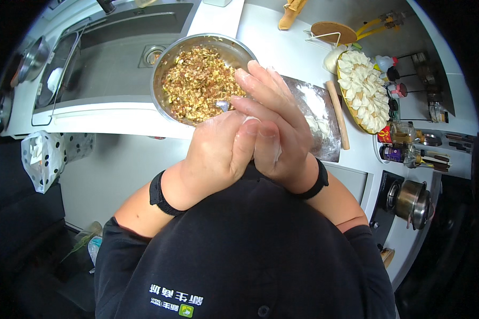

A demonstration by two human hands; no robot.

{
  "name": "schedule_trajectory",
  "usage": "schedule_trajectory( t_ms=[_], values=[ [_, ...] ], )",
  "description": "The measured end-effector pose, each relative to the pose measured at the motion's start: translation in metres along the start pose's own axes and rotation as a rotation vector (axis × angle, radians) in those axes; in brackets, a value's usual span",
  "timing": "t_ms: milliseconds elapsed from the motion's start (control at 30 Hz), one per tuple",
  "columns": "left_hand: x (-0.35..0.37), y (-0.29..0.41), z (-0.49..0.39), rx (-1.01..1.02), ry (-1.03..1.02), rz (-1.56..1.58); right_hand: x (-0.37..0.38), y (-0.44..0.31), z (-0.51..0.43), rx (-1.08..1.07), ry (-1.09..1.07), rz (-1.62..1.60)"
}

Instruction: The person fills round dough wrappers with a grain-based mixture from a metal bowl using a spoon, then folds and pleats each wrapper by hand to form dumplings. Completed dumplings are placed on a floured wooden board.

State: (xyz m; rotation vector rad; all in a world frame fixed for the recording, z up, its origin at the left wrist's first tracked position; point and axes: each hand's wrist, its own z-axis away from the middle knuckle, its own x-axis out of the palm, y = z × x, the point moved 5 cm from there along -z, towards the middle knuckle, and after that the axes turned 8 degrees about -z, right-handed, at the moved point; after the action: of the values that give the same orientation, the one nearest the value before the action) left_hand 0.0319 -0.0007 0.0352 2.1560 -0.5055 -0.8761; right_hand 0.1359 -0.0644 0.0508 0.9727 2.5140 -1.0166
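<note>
My left hand (217,145) and my right hand (285,119) press together in front of my chest, thumbs side by side. A sliver of white dough (251,118), seemingly a dumpling, shows between them; the fingers hide the rest. Flour whitens the fingers of my right hand. Just beyond my hands stands a steel bowl (156,85) of chopped filling (199,81), with a metal utensil (222,105) stuck in it. Partly behind my right hand lies a floured dark board (327,153) bearing pieces of dough (318,125). A wooden rolling pin (338,115) rests along its right side.
A yellow-rimmed tray (353,115) heaped with shaped dumplings (363,89) stands right of the rolling pin. Seasoning bottles (399,133) line the wall. The sink (111,67) lies left of the bowl, and a pot (413,203) sits on the stove at right.
</note>
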Motion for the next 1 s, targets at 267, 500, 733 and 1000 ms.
schedule_trajectory(
  t_ms=[267, 500, 733, 1000],
  values=[
    [0.020, -0.027, -0.003, -0.546, -0.244, 0.580, -0.002, 0.029, 0.020, 0.369, 0.139, -0.501],
    [0.029, -0.029, -0.010, -0.406, -0.255, 0.305, -0.024, 0.024, 0.039, 0.246, 0.016, 0.018],
    [-0.007, -0.057, 0.005, -0.541, -0.033, 0.397, -0.112, 0.092, 0.135, 0.896, 0.468, 0.097],
    [-0.025, -0.076, 0.018, -0.619, 0.079, 0.284, -0.140, 0.184, 0.194, 0.749, 0.322, 0.576]
  ],
)
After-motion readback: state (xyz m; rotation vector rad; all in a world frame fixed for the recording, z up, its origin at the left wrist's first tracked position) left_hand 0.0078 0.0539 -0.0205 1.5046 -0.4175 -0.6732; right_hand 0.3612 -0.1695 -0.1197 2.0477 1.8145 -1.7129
